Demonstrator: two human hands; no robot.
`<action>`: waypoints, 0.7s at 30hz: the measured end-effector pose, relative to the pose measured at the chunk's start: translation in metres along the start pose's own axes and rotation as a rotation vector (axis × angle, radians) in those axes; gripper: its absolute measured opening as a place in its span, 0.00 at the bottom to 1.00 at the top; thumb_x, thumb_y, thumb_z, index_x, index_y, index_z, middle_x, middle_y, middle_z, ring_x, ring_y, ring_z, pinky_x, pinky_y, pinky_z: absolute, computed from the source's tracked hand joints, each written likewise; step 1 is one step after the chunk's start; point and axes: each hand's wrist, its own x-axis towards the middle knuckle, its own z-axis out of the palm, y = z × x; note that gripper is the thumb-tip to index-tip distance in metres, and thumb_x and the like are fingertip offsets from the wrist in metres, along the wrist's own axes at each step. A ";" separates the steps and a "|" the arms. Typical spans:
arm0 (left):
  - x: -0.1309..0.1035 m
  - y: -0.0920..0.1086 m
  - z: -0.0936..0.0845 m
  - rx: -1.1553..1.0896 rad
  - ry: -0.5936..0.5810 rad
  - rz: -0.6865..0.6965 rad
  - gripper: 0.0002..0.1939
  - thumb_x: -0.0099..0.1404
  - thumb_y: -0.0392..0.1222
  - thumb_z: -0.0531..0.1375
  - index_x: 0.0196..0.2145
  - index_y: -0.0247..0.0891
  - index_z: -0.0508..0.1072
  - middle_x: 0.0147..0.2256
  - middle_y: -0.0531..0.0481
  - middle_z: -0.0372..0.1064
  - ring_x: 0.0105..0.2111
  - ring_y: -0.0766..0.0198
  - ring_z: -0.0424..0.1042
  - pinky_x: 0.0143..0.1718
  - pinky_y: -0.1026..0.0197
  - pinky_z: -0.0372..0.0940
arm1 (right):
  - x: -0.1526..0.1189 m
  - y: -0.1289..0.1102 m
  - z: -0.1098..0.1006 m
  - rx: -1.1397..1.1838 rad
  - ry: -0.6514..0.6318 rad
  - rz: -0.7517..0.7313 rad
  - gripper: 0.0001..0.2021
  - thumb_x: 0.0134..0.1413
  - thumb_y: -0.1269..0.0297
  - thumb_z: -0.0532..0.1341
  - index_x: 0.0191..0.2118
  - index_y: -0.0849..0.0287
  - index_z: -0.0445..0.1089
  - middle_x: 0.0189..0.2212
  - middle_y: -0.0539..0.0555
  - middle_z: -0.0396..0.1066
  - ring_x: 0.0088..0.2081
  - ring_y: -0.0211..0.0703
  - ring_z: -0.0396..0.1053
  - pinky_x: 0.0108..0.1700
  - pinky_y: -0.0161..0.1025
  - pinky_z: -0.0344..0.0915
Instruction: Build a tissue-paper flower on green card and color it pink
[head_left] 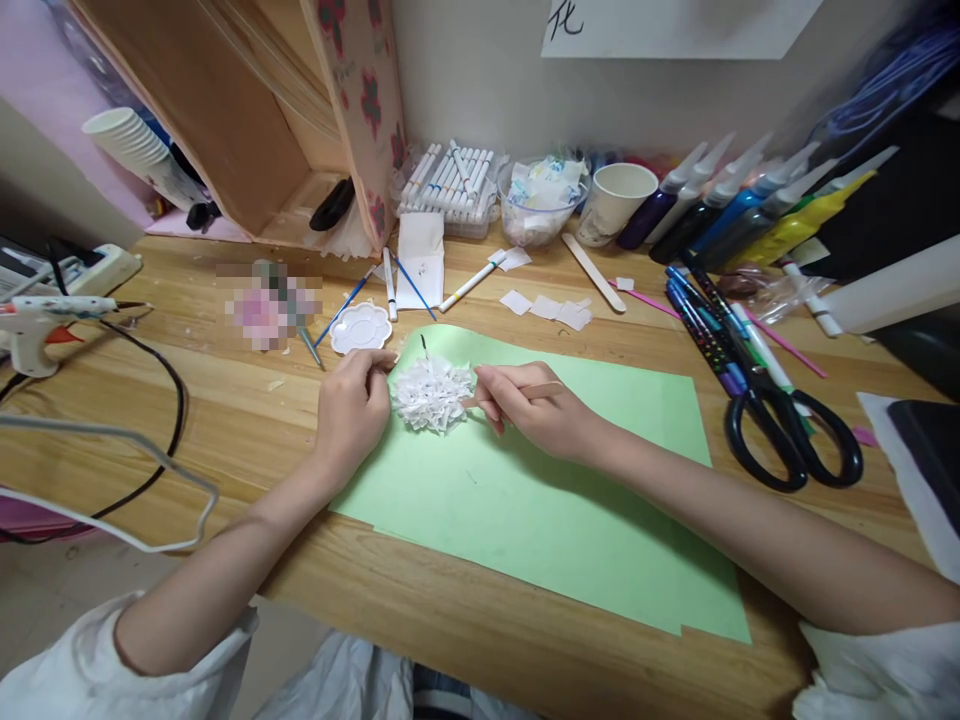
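A round clump of crumpled white paper bits (433,394) lies on the upper left part of a green paper sheet (570,500). A thin dark-tipped piece stands up at its back edge. My right hand (529,402) is closed around a thin wooden stick (546,390), whose far end reaches the clump's right side. My left hand (354,405) rests on the sheet's left edge beside the clump, its fingers curled; what they hold, if anything, is hidden.
Behind the sheet are white paper squares (545,306), a flower-shaped palette (361,328), a marker (471,282) and a craft stick (593,272). Black-handled scissors (795,440) lie right; a glue gun (45,325) and cable are left. Bottles (780,232) line the back.
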 end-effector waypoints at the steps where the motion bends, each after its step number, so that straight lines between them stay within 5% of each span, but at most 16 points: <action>1: 0.000 0.001 0.000 0.011 0.001 0.003 0.13 0.60 0.30 0.49 0.36 0.37 0.71 0.35 0.48 0.72 0.37 0.61 0.71 0.40 0.59 0.64 | 0.001 -0.002 0.001 -0.001 0.000 0.011 0.24 0.65 0.55 0.44 0.20 0.59 0.58 0.16 0.46 0.59 0.21 0.34 0.57 0.34 0.36 0.60; 12: -0.001 0.004 -0.002 0.028 -0.026 -0.014 0.09 0.62 0.32 0.51 0.38 0.36 0.68 0.37 0.45 0.69 0.38 0.59 0.69 0.40 0.58 0.63 | -0.018 0.005 -0.016 0.207 0.203 0.141 0.28 0.62 0.48 0.46 0.17 0.60 0.60 0.12 0.45 0.55 0.14 0.31 0.55 0.23 0.33 0.54; 21: -0.003 0.004 0.001 0.139 -0.239 0.093 0.13 0.64 0.44 0.52 0.45 0.37 0.64 0.40 0.44 0.64 0.40 0.55 0.67 0.38 0.54 0.63 | -0.012 -0.003 -0.023 0.111 0.101 0.190 0.26 0.61 0.49 0.49 0.18 0.60 0.61 0.10 0.45 0.57 0.16 0.31 0.57 0.26 0.33 0.56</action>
